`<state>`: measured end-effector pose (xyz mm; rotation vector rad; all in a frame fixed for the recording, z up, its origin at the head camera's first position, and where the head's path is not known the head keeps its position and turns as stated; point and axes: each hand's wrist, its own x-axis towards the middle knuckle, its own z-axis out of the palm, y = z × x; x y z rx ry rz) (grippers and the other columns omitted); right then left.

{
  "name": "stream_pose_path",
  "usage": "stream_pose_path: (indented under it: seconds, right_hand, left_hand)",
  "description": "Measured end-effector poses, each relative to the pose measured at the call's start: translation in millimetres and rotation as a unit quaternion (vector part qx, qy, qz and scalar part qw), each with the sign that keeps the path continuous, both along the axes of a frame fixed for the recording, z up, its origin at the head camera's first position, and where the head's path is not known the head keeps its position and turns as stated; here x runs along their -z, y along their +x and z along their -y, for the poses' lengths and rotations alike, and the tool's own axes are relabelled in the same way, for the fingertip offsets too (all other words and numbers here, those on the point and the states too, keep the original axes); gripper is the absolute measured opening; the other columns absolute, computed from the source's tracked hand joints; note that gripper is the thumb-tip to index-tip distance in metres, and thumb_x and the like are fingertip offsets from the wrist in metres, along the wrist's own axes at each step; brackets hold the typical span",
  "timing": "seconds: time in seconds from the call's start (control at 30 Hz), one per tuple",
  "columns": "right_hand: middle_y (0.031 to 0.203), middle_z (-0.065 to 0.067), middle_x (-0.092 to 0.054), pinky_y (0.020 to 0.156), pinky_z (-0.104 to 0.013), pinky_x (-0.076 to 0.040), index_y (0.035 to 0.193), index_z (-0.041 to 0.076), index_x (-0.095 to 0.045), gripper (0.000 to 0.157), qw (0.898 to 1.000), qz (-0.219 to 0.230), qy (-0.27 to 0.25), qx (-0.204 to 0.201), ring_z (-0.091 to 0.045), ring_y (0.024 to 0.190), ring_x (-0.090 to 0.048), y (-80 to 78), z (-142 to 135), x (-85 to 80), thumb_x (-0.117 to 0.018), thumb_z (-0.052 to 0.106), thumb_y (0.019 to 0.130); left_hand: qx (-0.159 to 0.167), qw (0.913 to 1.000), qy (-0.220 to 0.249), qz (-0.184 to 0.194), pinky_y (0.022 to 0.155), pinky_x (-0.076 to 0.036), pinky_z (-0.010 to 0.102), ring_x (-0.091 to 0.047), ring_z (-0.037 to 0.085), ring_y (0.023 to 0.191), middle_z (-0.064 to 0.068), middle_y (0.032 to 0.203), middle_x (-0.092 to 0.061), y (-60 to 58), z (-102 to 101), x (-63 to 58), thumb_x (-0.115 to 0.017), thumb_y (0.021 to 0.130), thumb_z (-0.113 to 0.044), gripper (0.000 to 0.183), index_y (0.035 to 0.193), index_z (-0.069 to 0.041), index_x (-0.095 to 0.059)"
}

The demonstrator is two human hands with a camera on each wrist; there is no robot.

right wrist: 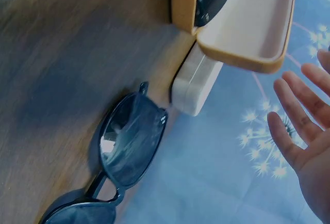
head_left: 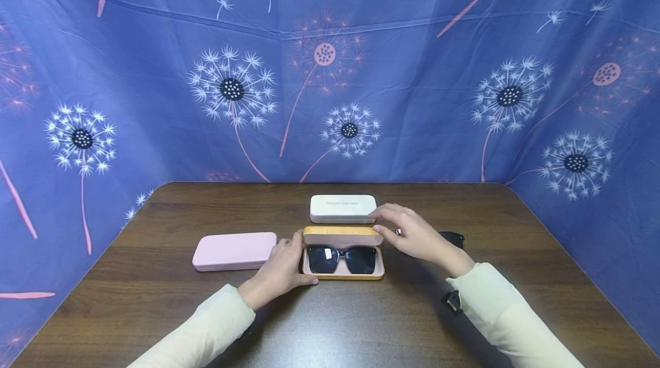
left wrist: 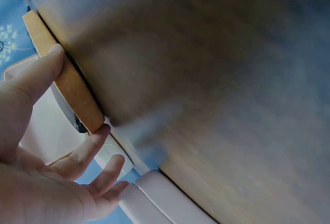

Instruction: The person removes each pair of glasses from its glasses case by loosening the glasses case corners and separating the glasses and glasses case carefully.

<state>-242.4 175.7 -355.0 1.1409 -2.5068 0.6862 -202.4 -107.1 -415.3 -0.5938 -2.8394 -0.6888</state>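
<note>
An orange-yellow glasses case (head_left: 342, 277) stands with its lid (head_left: 342, 238) raised, showing a pale pink lining. Black sunglasses (head_left: 356, 259) lie inside it, dark lenses facing the front. My left hand (head_left: 281, 265) holds the case by its left end, the thumb (left wrist: 44, 72) on the front wall and a fingertip at the corner. At the lid's right end is my right hand (head_left: 412, 233), its thumb tip overlapping the corner in the head view. Its fingers (right wrist: 296, 105) are spread and loosely bent in the right wrist view, holding nothing.
A white glasses case (head_left: 342, 207) stands shut just behind the orange one. To the left lies a shut pink glasses case (head_left: 234, 250), close to my left hand. Another pair of black sunglasses (right wrist: 134, 141) rests on the wooden table (head_left: 350, 328), partly hidden by my right arm.
</note>
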Motion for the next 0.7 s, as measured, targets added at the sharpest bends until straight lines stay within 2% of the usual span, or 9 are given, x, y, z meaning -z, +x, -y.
stream_pose_path:
  seconds: [0.27, 0.47, 0.6, 0.7]
  right_hand:
    - [0.1, 0.001, -0.064, 0.081, -0.035, -0.049, 0.101, 0.009, -0.064, 0.019, 0.996, -0.084, 0.018, -0.008, -0.014, 0.094, -0.059, 14.2, 13.6, 0.9, -0.064, 0.013, 0.083]
    - [0.097, 0.001, -0.065, 0.078, -0.032, -0.049, 0.099, 0.009, -0.065, 0.022, 0.991, -0.127, 0.04, -0.019, -0.012, 0.089, -0.059, 23.7, 22.6, 5.0, -0.069, 0.012, 0.078]
    - [0.096, 0.002, -0.064, 0.074, -0.031, -0.047, 0.099, 0.009, -0.064, 0.023, 0.986, -0.152, 0.066, -0.015, -0.009, 0.08, -0.056, 28.1, 25.5, 11.1, -0.07, 0.016, 0.078]
    - [0.095, 0.001, -0.064, 0.074, -0.031, -0.047, 0.1, 0.01, -0.065, 0.023, 0.984, -0.156, 0.086, -0.012, -0.009, 0.081, -0.056, 30.5, 27.3, 16.1, -0.069, 0.018, 0.079]
  left_hand:
    - [0.003, 0.9998, -0.007, 0.017, 0.088, -0.041, 0.049, -0.053, 0.034, 0.098, 0.011, 0.105, -0.064, -1.3, 2.4, -0.8, -0.085, 0.056, -0.036, 0.098, 0.129, 0.006, -0.035]
    - [0.004, 0.9999, -0.008, 0.013, 0.086, -0.041, 0.049, -0.053, 0.033, 0.097, 0.01, 0.103, -0.064, -1.2, 2.5, -0.8, -0.085, 0.056, -0.035, 0.096, 0.128, 0.005, -0.037]
    - [0.001, 0.9999, -0.013, 0.004, 0.084, -0.042, 0.048, -0.054, 0.032, 0.095, 0.008, 0.101, -0.064, -0.8, 2.3, -0.7, -0.086, 0.055, -0.036, 0.095, 0.127, 0.003, -0.038]
    - [0.001, 0.9999, -0.012, 0.003, 0.083, -0.042, 0.048, -0.054, 0.033, 0.096, 0.008, 0.101, -0.064, -0.6, 2.2, -0.9, -0.086, 0.054, -0.035, 0.095, 0.127, 0.002, -0.038]
